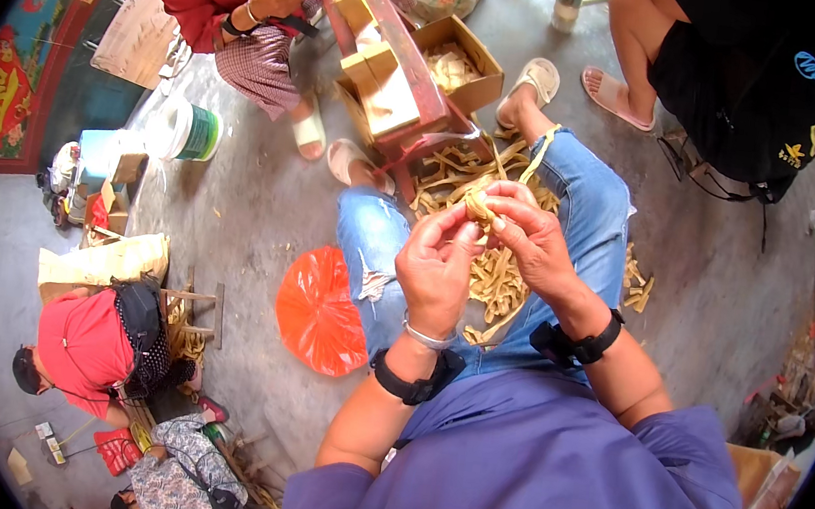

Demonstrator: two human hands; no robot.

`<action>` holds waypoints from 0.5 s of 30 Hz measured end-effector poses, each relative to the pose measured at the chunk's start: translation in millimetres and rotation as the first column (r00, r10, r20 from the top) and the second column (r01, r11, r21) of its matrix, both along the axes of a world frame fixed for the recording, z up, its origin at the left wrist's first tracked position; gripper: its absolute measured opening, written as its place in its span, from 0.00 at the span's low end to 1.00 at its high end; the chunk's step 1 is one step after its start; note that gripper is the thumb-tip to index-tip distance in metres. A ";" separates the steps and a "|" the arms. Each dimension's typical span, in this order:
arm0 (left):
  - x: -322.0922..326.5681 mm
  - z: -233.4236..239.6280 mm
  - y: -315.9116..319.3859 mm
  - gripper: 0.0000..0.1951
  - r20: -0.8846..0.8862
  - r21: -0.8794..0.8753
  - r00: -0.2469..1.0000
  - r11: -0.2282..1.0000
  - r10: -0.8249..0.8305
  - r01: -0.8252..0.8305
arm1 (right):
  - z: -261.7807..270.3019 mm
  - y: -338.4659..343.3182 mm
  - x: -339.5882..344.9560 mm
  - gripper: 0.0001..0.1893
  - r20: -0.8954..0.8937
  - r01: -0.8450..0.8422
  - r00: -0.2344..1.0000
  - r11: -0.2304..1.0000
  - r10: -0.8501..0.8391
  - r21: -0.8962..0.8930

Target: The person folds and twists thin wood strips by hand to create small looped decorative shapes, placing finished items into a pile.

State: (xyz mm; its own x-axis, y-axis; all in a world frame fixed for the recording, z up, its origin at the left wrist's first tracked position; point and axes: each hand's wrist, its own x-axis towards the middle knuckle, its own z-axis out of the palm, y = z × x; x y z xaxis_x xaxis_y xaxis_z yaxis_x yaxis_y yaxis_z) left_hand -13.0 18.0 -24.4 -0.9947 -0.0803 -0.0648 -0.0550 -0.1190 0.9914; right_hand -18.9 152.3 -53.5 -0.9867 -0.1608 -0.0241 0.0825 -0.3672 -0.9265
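Both hands meet above my lap around a small knotted bundle of yellowish-tan strip (479,208). My left hand (440,265) pinches its left side between thumb and fingers. On the other side, my right hand (532,241) grips it with thumb and forefinger. A loose length of strip (537,156) runs from near the bundle up over my knee in blue jeans. Beneath the hands, a heap of similar flat strips (497,283) lies between my legs, spreading to the foot of a red wooden bench (406,53).
A cardboard box (484,57) holding pale pieces stands beside the bench. An orange-red plastic bag (319,312) lies left of my leg. A person in red (203,2) works across from me; another person's legs (632,62) are at upper right. A white-green bucket (197,132) stands further left.
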 end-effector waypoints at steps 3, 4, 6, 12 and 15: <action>0.7 -8.2 -6.6 0.13 -0.100 -0.074 0.988 0.991 -0.114 0.107 | -8.4 5.9 -1.2 0.07 -0.141 0.017 0.990 0.992 0.001 0.125; 1.0 -10.9 -7.3 0.13 -0.119 -0.074 0.983 0.988 -0.140 0.132 | -4.8 9.2 -3.6 0.07 -0.289 0.072 0.957 0.960 0.009 0.271; -0.4 -11.8 -6.7 0.13 -0.125 -0.087 0.982 0.987 -0.145 0.135 | 1.9 10.6 -5.1 0.09 -0.452 0.153 0.890 0.890 0.065 0.430; -10.0 -0.9 -12.7 0.12 -0.058 -0.329 0.991 0.940 -0.121 0.095 | -10.5 -0.4 21.2 0.17 -0.212 -0.013 0.972 0.932 0.096 0.363; -10.8 3.5 -12.8 0.13 -0.080 -0.413 0.991 0.908 -0.107 0.065 | -5.5 -1.1 20.7 0.19 -0.168 0.000 0.984 0.945 0.058 0.328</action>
State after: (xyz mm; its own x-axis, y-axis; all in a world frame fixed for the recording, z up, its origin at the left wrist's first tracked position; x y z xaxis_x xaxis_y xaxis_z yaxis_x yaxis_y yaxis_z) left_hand -23.8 5.2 -20.9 -0.9985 0.0075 0.0540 0.0538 0.2983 0.9529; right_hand 1.7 151.1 -59.0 -0.9752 -0.2016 0.0908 -0.0837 -0.0431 -0.9956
